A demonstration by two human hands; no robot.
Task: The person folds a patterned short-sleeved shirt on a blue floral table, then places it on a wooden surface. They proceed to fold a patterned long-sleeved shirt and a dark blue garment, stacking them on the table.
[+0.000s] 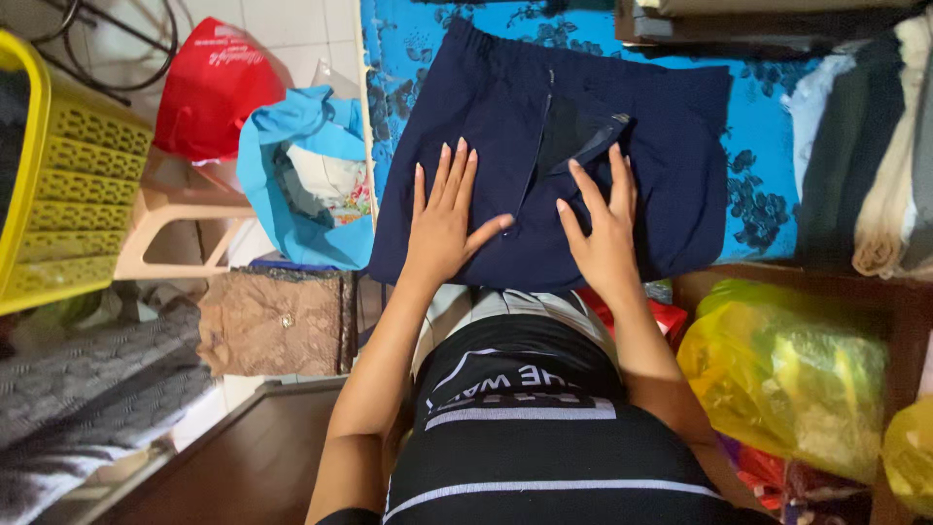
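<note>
Head view: left hand and right hand press flat, fingers spread, on navy trousers lying on the floral sheet; blue bag at nine o'clock, yellow bag at four.

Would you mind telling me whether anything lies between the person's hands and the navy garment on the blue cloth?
Nothing visible does: the left hand and the right hand both lie flat, palms down, directly on the navy garment.

floor: pale tiles showing top left | surface: blue floral cloth lying across it | furniture: yellow basket sitting left, beige stool standing beside it, dark wooden board lying below | light: falling evenly
</note>
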